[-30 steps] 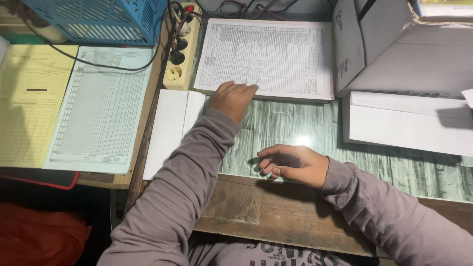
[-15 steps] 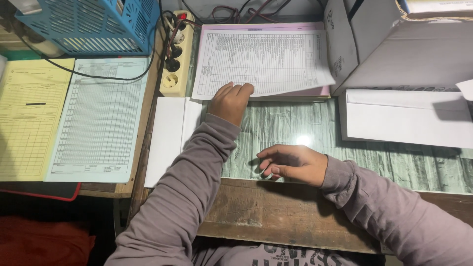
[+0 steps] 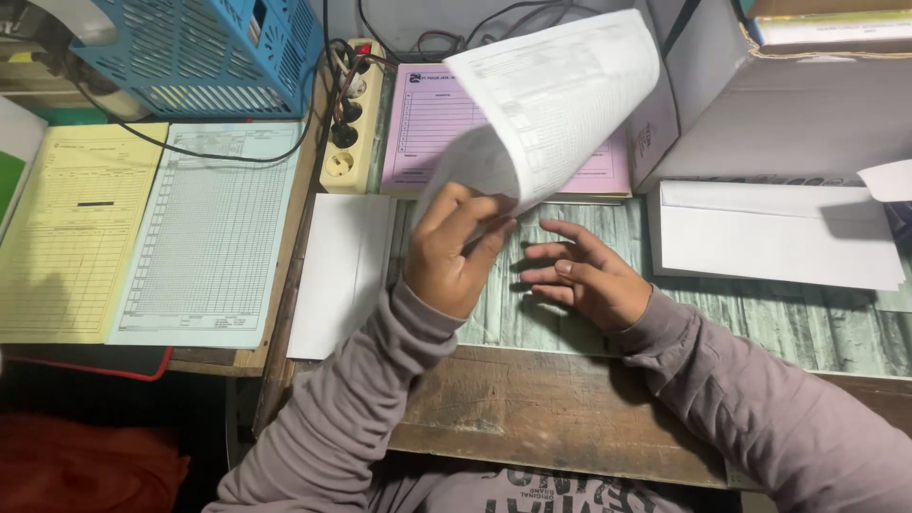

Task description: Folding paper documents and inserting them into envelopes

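Desk surface of worn brown wood with a green marbled mat spans the near and right side. At far right sits a grey cardboard box, with a long white envelope just in front of it. At far left stands a blue plastic mesh basket; near it lie a pale blue ruled form and a yellow ruled form. A cream power strip sits between these and the centre.

Half a second ago the white printed table sheet lay flat at the far centre; now it curls upward, pinched by its near edge in the left hand, fingers closed on the paper. Lifting it has uncovered a pink ruled form beneath. The right hand rests on the mat, fingers spread, holding nothing.
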